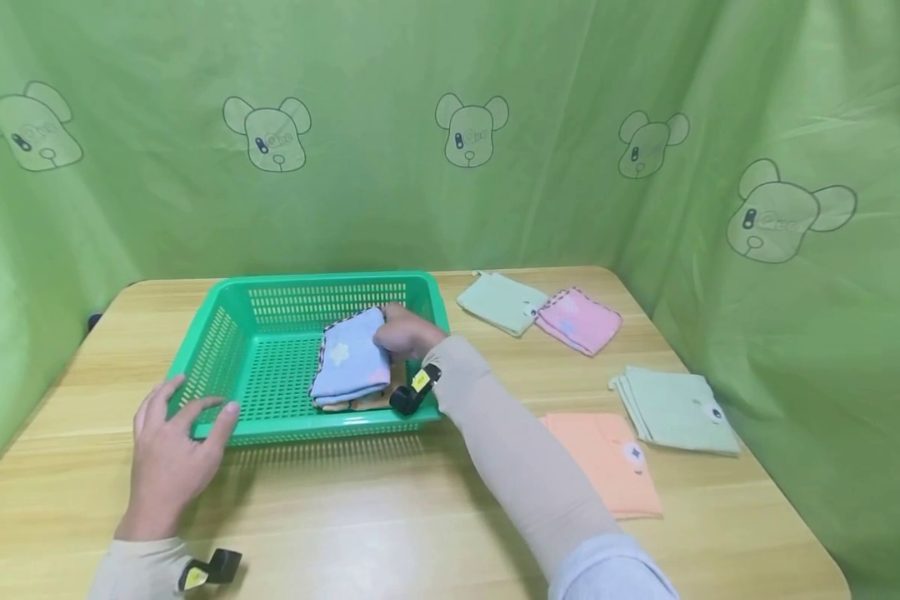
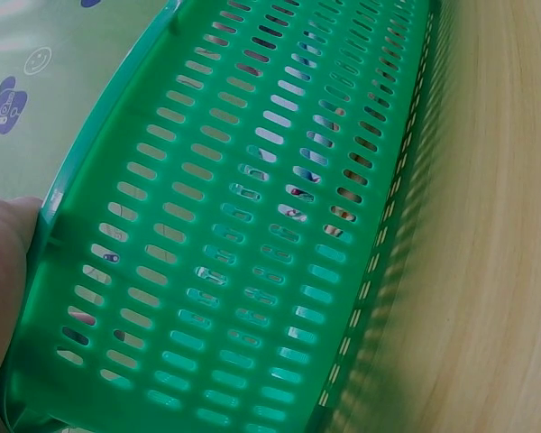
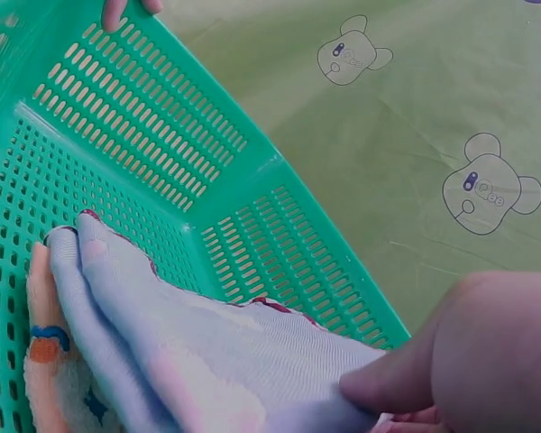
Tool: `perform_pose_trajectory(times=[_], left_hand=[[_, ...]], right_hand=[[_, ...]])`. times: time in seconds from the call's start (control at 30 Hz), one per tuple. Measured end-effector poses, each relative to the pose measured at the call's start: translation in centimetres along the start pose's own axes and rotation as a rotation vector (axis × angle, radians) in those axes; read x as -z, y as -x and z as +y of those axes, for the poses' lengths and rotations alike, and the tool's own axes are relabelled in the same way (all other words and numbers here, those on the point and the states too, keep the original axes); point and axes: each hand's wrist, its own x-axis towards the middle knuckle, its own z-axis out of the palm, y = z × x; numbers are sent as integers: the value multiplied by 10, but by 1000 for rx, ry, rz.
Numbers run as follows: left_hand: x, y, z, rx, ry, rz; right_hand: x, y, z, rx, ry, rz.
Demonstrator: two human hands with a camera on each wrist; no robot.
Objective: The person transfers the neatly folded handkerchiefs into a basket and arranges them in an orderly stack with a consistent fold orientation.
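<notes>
Green plastic basket (image 1: 270,304) on the bench (image 1: 390,500) holds a blue cloth (image 1: 348,358) atop what seems an orange one. Right hand (image 1: 405,332) pinches the blue cloth; left hand (image 1: 168,454) rests spread-fingered against the basket's near corner.

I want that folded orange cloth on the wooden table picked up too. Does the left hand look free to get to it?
Probably not easily: the left hand rests at the green basket's corner, and the right arm lies between it and the folded orange cloth.

Four folded cloths (image 1: 675,398) on table (image 1: 390,517)
</notes>
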Motion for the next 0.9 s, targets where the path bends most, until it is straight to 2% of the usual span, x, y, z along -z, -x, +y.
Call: perform_pose_trajectory(times=[0.33, 0.9], left_hand=[[0, 0, 1, -2, -2, 3], [-2, 2, -2, -6, 0, 7]], right_hand=[[0, 5, 3, -43, 160, 92], [1, 8, 3, -112, 90, 85]])
